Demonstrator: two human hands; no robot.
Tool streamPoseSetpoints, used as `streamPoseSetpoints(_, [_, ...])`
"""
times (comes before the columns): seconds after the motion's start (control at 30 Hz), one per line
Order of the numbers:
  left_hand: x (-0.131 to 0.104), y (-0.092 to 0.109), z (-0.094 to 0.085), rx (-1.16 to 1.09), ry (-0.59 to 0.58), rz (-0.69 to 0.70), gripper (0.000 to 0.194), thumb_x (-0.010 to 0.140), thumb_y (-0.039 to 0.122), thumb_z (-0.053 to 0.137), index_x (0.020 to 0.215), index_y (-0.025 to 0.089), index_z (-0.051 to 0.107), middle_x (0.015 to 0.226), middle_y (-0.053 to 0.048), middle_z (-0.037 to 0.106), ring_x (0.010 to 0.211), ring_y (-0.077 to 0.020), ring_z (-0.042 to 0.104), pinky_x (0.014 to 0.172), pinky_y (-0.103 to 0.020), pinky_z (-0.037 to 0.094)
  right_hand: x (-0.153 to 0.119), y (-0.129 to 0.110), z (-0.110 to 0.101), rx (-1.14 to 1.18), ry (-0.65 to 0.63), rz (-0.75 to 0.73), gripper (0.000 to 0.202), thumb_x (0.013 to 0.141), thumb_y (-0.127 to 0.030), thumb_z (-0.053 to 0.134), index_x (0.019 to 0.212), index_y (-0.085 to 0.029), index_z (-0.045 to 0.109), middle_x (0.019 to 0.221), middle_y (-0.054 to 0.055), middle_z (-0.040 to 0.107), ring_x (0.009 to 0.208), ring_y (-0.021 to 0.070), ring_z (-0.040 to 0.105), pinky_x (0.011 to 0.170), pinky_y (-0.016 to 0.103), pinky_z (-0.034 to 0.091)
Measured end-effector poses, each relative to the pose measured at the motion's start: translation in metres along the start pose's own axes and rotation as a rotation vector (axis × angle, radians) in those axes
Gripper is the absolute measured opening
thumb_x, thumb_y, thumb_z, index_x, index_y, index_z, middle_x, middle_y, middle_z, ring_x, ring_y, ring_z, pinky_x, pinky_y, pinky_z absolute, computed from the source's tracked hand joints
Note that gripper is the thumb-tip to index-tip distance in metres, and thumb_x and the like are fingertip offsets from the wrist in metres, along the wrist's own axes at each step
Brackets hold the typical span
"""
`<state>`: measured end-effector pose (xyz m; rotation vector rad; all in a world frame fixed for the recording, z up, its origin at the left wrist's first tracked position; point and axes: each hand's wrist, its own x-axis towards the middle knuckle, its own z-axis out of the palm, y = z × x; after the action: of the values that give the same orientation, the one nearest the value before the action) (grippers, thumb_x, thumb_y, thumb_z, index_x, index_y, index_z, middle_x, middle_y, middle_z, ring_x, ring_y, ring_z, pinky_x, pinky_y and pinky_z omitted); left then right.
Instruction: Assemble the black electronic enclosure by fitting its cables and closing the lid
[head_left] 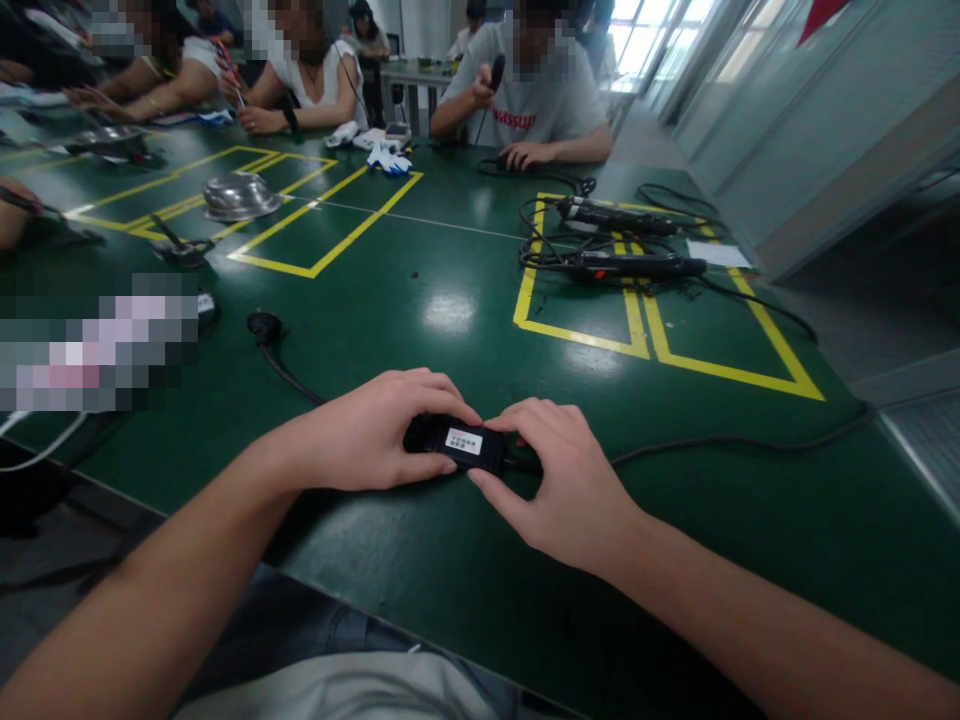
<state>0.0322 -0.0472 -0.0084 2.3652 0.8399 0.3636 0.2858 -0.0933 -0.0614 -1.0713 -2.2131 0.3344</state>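
A small black adapter box with a white label lies near the table's front edge, held between both hands. My left hand grips its left end, thumb below and fingers above. At its right end, my right hand closes on the box with thumb and fingertips. A black cable runs from the box's right end, under my right hand and across the table to the right. Another black cable ends in a plug lying to the left, beyond my left hand.
Two black handheld tools with coiled cables lie inside yellow tape at the right. A metal bowl and white-blue gloves sit farther back on the green table. Several people sit around it; one opposite holds a dark object.
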Motion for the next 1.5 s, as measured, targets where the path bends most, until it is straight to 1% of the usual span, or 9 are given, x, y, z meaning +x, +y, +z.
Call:
streamPoseSetpoints(0.27, [0.0001,0.0017,-0.0011,0.036,-0.008,-0.028,0.029,0.096,0.031,0.081,0.125,0.025,0.08,0.117,-0.004,0.079,0.109,-0.0232,0.074,0.097,-0.034,0.053,0.001,-0.0007,-0.0017,0.004,-0.011,0.009,0.019,0.094,-0.028,0.076,0.108,-0.022,0.066,0.102,0.006,0.078,0.092,0.0266,0.07,0.082,0.042,0.044])
streamPoseSetpoints(0.57, [-0.0002,0.0062,-0.0015,0.083,-0.013,-0.048,0.029,0.095,0.025,0.085,0.123,0.026,0.08,0.113,-0.003,0.077,0.106,-0.0233,0.071,0.094,-0.034,0.052,-0.0003,-0.0024,-0.0011,-0.031,-0.038,0.031,0.023,0.093,-0.027,0.079,0.111,-0.022,0.066,0.108,0.009,0.079,0.095,0.029,0.072,0.084,0.045,0.045])
streamPoseSetpoints(0.7, [0.0,0.0073,-0.0008,0.097,-0.025,-0.038,0.027,0.097,0.025,0.084,0.123,0.025,0.08,0.112,-0.004,0.077,0.106,-0.0234,0.07,0.093,-0.034,0.051,0.0003,-0.0027,-0.0021,-0.018,-0.046,0.037,0.021,0.094,-0.027,0.079,0.11,-0.021,0.066,0.104,0.008,0.079,0.093,0.0283,0.071,0.084,0.044,0.045])
streamPoseSetpoints(0.9, [-0.0008,0.0073,0.0004,0.087,-0.018,-0.034,0.024,0.097,0.022,0.082,0.12,0.024,0.078,0.112,-0.004,0.076,0.107,-0.0236,0.068,0.095,-0.035,0.051,0.0005,-0.0049,-0.0029,-0.061,-0.035,0.0,0.023,0.093,-0.025,0.08,0.111,-0.02,0.067,0.106,0.009,0.079,0.094,0.0291,0.072,0.084,0.045,0.046])
streamPoseSetpoints(1.07, [-0.0007,0.0065,-0.0001,0.068,-0.03,-0.036,0.024,0.097,0.023,0.082,0.121,0.024,0.077,0.111,-0.004,0.076,0.106,-0.0238,0.067,0.096,-0.036,0.05,0.0005,-0.0046,-0.0026,-0.034,-0.05,0.032,0.022,0.093,-0.025,0.08,0.11,-0.021,0.066,0.103,0.007,0.079,0.094,0.0281,0.072,0.086,0.045,0.047])
streamPoseSetpoints(1.33, [-0.0013,0.0064,0.0003,0.075,-0.022,-0.037,0.022,0.098,0.025,0.079,0.12,0.024,0.076,0.113,-0.005,0.075,0.108,-0.0245,0.067,0.096,-0.037,0.052,0.0013,-0.0051,-0.0026,-0.006,-0.056,0.064,0.026,0.091,-0.022,0.083,0.11,-0.023,0.066,0.104,0.006,0.079,0.095,0.0273,0.073,0.085,0.043,0.047])
streamPoseSetpoints(1.5, [-0.0016,0.0055,0.0006,0.068,-0.015,-0.031,0.022,0.099,0.028,0.079,0.121,0.024,0.077,0.112,-0.005,0.075,0.107,-0.0244,0.068,0.096,-0.036,0.052,0.0007,-0.0049,-0.0012,0.0,-0.054,0.078,0.023,0.091,-0.023,0.081,0.108,-0.023,0.066,0.103,0.006,0.078,0.094,0.0266,0.071,0.086,0.043,0.047])
